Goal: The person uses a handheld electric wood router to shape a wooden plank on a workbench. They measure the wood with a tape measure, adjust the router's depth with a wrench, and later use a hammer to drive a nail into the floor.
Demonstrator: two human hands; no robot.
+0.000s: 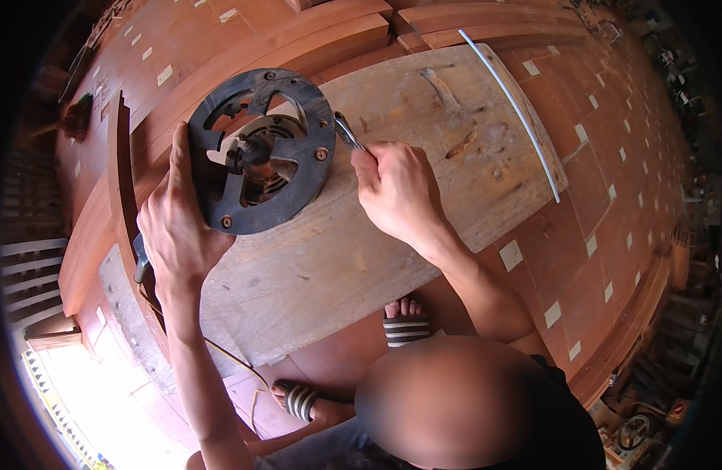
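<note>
Nearest us, a blurred head (447, 403) sits below the near edge of the wooden board (314, 266). Over the board's far edge, we see the left hand (175, 235) grasping a round black base (308, 147) by its rim; the right hand (400, 184), above the board's middle, clasps a slim metal tool (350, 135). We judge that the tool could skid off the rim if pushed askew, knocking the knuckles, and that the tilted base could tip if the left grip slackened. A cord (240, 366) trailing past the board's near edge might drag it if a foot caught there. We cannot tell whether the tool's tip touches the base or only overlaps it in view. Whatever lies behind the base is mostly hidden, as is the left thumb's hold; the cord's ends escape us.
</note>
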